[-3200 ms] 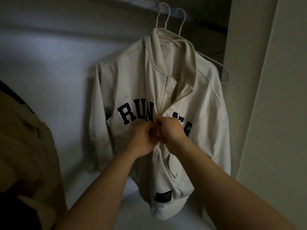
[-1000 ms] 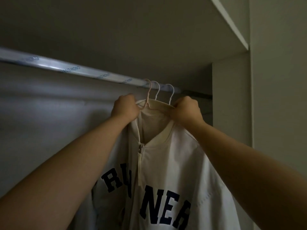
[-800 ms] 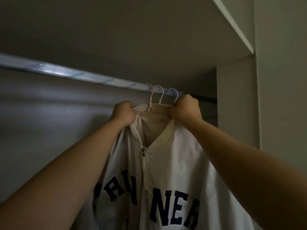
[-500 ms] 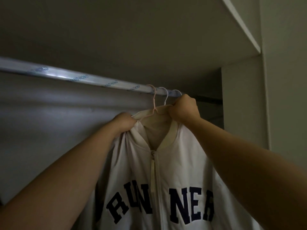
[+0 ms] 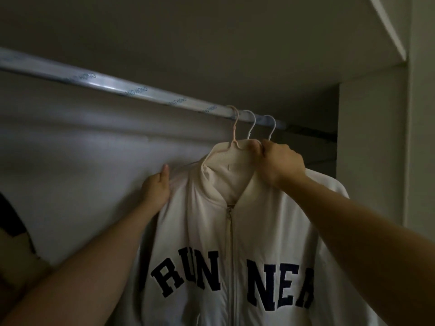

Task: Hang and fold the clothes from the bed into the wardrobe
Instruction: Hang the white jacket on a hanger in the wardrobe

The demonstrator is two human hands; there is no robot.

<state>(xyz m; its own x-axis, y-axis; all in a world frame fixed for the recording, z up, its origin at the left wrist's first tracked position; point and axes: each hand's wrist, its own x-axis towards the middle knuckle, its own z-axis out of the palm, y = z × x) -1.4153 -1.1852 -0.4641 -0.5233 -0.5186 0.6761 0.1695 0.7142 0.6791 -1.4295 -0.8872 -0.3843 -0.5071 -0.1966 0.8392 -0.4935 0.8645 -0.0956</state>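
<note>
A cream zip jacket [image 5: 263, 222] with dark "RUNNER" lettering hangs on a pink hanger [image 5: 235, 135] from the silver wardrobe rail [image 5: 131, 89]. Its zip is closed up to the collar. My right hand [image 5: 280, 163] pinches the right side of the collar at the top, beside the hanger. My left hand [image 5: 156, 190] holds the jacket's left shoulder, thumb up, fingers behind the cloth.
Two white hanger hooks [image 5: 261, 124] sit on the rail just right of the pink one. The wardrobe's side panel [image 5: 369, 147] stands close on the right, a shelf underside [image 5: 211, 43] above. Another garment [image 5: 16, 250] hangs at the far left edge.
The jacket was zipped up from chest height. My left hand slid from the collar down to the left shoulder. My right hand stayed on the collar.
</note>
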